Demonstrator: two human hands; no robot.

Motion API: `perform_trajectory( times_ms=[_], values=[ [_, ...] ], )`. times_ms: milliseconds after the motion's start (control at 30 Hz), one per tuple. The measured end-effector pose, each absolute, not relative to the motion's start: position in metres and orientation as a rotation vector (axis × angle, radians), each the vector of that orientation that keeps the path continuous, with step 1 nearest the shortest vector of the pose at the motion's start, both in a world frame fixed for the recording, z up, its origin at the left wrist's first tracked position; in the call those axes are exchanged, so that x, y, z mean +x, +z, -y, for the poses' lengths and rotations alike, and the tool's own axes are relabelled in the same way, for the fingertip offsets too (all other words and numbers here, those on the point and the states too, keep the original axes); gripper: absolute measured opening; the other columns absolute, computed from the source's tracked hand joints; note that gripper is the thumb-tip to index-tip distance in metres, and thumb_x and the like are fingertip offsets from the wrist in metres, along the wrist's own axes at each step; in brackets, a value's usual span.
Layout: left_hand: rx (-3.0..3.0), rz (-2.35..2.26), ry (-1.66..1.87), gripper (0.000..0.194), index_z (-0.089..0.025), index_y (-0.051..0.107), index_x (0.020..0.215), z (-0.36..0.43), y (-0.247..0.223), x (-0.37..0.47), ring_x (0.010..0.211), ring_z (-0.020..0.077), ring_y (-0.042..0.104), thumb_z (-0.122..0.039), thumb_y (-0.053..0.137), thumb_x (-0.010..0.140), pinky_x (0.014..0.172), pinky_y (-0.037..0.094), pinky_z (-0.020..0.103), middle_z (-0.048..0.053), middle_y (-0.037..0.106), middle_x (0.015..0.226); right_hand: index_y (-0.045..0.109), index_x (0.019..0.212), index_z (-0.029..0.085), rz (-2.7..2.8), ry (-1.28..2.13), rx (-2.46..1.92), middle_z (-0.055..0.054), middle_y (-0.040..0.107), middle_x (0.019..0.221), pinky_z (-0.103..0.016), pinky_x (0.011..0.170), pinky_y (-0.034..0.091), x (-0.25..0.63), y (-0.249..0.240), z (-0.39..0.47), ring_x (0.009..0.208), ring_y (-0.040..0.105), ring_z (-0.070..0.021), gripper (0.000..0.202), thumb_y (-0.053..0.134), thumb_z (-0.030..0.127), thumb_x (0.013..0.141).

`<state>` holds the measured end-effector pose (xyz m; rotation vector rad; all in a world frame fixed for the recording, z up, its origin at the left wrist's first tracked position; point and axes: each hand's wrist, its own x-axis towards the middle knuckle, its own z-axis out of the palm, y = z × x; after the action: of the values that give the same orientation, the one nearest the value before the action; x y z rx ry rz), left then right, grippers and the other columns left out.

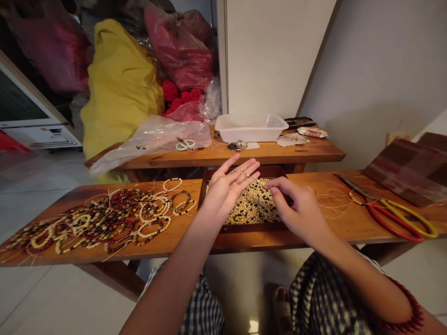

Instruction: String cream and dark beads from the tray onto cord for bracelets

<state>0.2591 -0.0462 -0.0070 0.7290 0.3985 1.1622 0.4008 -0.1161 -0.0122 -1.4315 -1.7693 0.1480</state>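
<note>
My left hand (228, 184) is held palm up over the bead tray, its fingers stretched out. A few small pale beads (247, 175) lie on those fingers. Just to the right, my right hand (293, 202) has thumb and fingertips pinched together, pointing toward the left fingers. What it pinches is too fine to make out; a faint thin line shows between the hands. Beneath both hands, the dark red tray (223, 228) contains many loose beads (256, 204), mostly cream with some dark ones. The hands partly cover the tray.
Strung bead bracelets (115, 218) are heaped on the bench's left. On the right lie loose cord (333, 200), scissors (401, 216) with red and yellow handles, and a cardboard box (408, 167). A second bench behind holds a white plastic container (251, 129) and small scissors (185, 145).
</note>
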Motion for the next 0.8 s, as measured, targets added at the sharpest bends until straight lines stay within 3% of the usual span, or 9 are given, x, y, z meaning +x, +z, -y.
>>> perform_trajectory(
  times_ms=[167, 500, 800],
  values=[
    [0.649, -0.33, 1.066, 0.039, -0.013, 0.042, 0.118, 0.0462, -0.0042, 0.2566, 0.112, 0.0233, 0.06, 0.004, 0.041, 0.082, 0.1, 0.045, 0.044, 0.015, 0.065, 0.111, 0.063, 0.089, 0.014, 1.766, 0.058, -1.419, -0.001, 0.065, 0.067, -0.022, 0.05, 0.035, 0.4011, -0.0121, 0.1177, 0.051, 0.051, -0.0092, 0.019, 0.045, 0.017, 0.086],
    [0.658, -0.302, 1.045, 0.028, -0.014, 0.045, 0.106, 0.0466, -0.0066, 0.2575, 0.108, 0.022, 0.062, 0.003, 0.04, 0.084, 0.1, 0.044, 0.04, 0.013, 0.067, 0.107, 0.064, 0.086, 0.013, 1.778, -0.052, -1.389, 0.001, 0.059, 0.058, -0.02, 0.047, 0.034, 0.4021, -0.0111, 0.1212, 0.046, 0.047, -0.0076, 0.018, 0.047, 0.014, 0.084],
    [0.682, -0.337, 1.063, 0.034, -0.013, 0.044, 0.114, 0.0488, -0.0056, 0.2598, 0.106, 0.022, 0.063, 0.002, 0.043, 0.084, 0.101, 0.043, 0.04, 0.013, 0.067, 0.109, 0.064, 0.087, 0.012, 1.764, -0.115, -1.4, 0.001, 0.056, 0.055, -0.022, 0.045, 0.033, 0.3984, -0.0112, 0.1229, 0.043, 0.044, -0.0082, 0.018, 0.047, 0.015, 0.083]
  ],
)
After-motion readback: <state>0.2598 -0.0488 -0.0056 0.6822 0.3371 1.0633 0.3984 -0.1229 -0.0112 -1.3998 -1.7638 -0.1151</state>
